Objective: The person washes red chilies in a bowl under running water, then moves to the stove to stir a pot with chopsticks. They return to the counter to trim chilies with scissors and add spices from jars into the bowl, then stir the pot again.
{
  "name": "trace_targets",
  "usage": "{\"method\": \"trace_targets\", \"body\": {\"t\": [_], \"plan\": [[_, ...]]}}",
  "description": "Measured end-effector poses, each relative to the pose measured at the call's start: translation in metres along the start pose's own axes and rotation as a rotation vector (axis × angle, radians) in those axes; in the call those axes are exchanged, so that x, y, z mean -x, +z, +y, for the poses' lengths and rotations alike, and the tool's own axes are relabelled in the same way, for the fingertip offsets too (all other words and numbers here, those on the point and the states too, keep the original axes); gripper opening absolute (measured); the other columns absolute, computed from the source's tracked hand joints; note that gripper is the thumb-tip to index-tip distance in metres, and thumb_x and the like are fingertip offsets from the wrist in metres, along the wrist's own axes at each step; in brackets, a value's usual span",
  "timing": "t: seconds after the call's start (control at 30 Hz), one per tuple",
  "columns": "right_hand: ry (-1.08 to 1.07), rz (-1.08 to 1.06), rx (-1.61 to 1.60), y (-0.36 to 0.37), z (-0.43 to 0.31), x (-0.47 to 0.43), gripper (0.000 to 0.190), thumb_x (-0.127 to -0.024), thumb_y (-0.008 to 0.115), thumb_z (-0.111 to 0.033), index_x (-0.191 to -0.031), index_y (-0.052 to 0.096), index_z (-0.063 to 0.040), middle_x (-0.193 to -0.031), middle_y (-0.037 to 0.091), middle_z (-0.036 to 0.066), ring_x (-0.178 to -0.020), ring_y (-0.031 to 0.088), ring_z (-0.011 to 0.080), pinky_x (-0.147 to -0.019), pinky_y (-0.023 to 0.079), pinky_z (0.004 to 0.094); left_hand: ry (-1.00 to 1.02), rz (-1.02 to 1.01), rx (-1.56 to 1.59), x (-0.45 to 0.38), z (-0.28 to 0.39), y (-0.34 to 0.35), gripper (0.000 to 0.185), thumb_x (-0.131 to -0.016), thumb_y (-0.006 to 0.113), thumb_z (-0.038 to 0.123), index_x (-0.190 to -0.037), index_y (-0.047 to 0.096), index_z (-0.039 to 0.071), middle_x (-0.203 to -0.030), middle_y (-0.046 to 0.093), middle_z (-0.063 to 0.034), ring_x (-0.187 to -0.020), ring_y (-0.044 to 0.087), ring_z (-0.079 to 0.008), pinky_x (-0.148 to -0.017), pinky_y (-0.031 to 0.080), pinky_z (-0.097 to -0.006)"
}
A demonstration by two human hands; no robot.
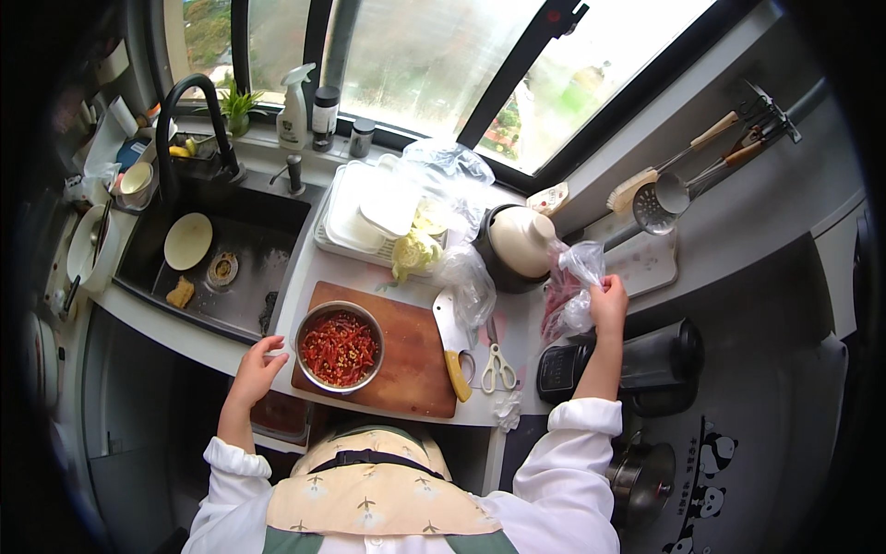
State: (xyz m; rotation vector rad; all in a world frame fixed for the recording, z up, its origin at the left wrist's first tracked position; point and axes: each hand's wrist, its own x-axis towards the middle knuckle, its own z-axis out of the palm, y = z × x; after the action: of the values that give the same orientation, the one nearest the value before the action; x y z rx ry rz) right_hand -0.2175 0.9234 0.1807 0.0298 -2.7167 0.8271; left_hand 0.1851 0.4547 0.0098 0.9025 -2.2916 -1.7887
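Observation:
My right hand (609,302) grips the gathered top of a clear plastic bag (580,263), which has red contents that look like raw meat (558,291). It is beside a dark pot with a cream lid (520,239). My left hand (260,367) hovers empty, fingers apart, just left of a steel bowl (377,356). Cut red chilies with seeds (339,348) fill that bowl, which stands on a wooden cutting board (415,360). On the board's right edge lies a cleaver with a yellow handle (451,339). White-handled scissors (495,367) rest to its right.
A black sink (239,298) at left holds a plate (188,241) and a sponge (180,292). Behind the board are cabbage (415,253), white containers (353,208) and a crumpled plastic bag (467,280). A blender (657,367) lies under my right forearm. Ladles (654,208) hang at right.

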Motion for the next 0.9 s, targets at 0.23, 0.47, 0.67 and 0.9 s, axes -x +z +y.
{"method": "trace_targets", "body": {"t": [0.23,0.47,0.67,0.9], "plan": [[0.072,-0.3,0.251,0.104,0.098,0.005,0.091,-0.069,0.087,-0.05,-0.132,0.051,0.004,-0.111,0.068,0.022,-0.097,0.069,0.0328,-0.087,0.055,0.0411,-0.018,-0.017,-0.05,0.017,0.011,-0.002,0.043,-0.094,0.067,0.013,-0.135,0.057,0.002,-0.126,0.066,-0.0133,-0.094,0.068,-0.0194,-0.086,0.054,-0.0328],[-0.175,-0.022,0.003,0.015,-0.021,0.134,0.064,-0.083,0.079,-0.027,-0.135,0.053,0.0,-0.135,0.053,0.02,-0.125,0.052,0.0371,-0.109,0.04,0.0407,0.104,0.014,0.134,0.021,-0.019,-0.025,0.01,-0.094,0.065,0.005,-0.104,0.063,0.002,-0.11,0.067,-0.0065,-0.096,0.064,-0.0132,-0.088,0.05,-0.0263],[-0.074,-0.262,0.063,-0.025,-0.044,0.297,0.068,-0.087,0.074,-0.033,-0.144,0.048,-0.005,-0.15,0.042,0.02,-0.129,0.052,0.0394,-0.103,0.048,0.0441,0.191,-0.62,0.268,0.012,-0.001,-0.05,0.009,-0.098,0.061,0.01,-0.096,0.058,0.003,-0.11,0.057,-0.0066,-0.092,0.061,-0.0165,-0.093,0.05,-0.0328],[0.406,-0.255,-0.17,-0.139,-0.023,0.518,0.057,-0.091,0.072,-0.034,-0.138,0.054,-0.006,-0.135,0.059,0.018,-0.114,0.065,0.0304,-0.096,0.052,0.0399,-0.329,-1.232,0.376,0.043,0.035,0.006,0.017,-0.097,0.062,0.02,-0.101,0.057,0.004,-0.106,0.06,-0.0113,-0.087,0.068,-0.0232,-0.084,0.058,-0.0392]]}}
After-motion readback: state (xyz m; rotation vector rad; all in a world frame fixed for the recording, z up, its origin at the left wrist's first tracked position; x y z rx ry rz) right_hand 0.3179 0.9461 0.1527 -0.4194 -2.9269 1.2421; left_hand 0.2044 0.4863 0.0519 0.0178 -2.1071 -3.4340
